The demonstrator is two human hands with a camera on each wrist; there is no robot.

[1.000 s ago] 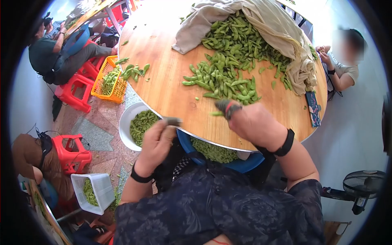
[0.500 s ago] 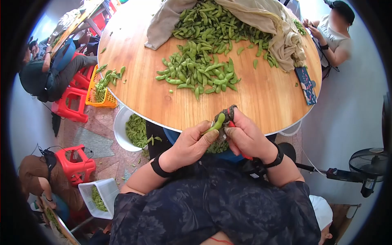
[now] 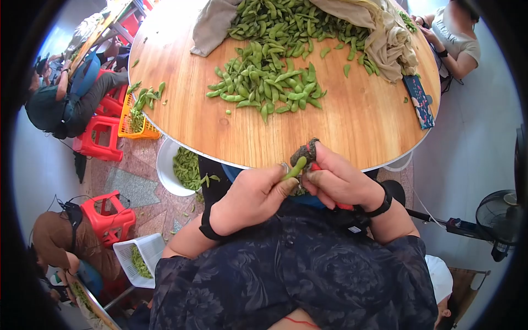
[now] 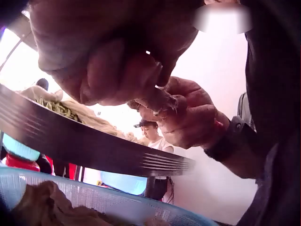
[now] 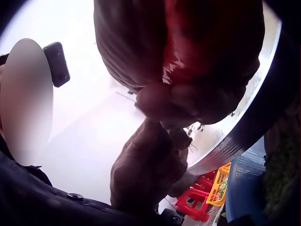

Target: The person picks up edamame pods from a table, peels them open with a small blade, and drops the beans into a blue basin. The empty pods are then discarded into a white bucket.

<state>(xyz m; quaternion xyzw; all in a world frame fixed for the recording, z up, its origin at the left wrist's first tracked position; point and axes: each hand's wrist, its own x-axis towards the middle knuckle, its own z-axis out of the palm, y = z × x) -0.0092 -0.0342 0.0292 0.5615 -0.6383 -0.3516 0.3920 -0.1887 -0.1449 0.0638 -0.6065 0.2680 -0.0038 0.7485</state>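
Thumb and forefinger of my left hand (image 3: 247,195) pinch a green edamame pod (image 3: 298,166) just off the table's near edge. My right hand (image 3: 344,184) meets it there, curled round a red-handled tool (image 3: 345,206), whose working end is hidden between the hands. A dark wrap with a red band (image 3: 304,152) covers the right forefinger. In the right wrist view the red handle (image 5: 181,42) lies along the palm. A heap of edamame pods (image 3: 269,82) lies farther in on the round wooden table (image 3: 220,132).
A beige cloth (image 3: 379,33) partly covers the heap. A patterned dark box (image 3: 419,102) lies at the right edge. Below are a white bucket (image 3: 165,168) of pods and a blue basin (image 4: 94,186). Red stools (image 3: 110,217), a yellow basket (image 3: 125,124), a fan (image 3: 498,214) and other people surround the table.
A second ago the hands were apart, the right one over the table near the heap. They came together with a pod in the left fingers and have stayed there, the view shifting slightly.
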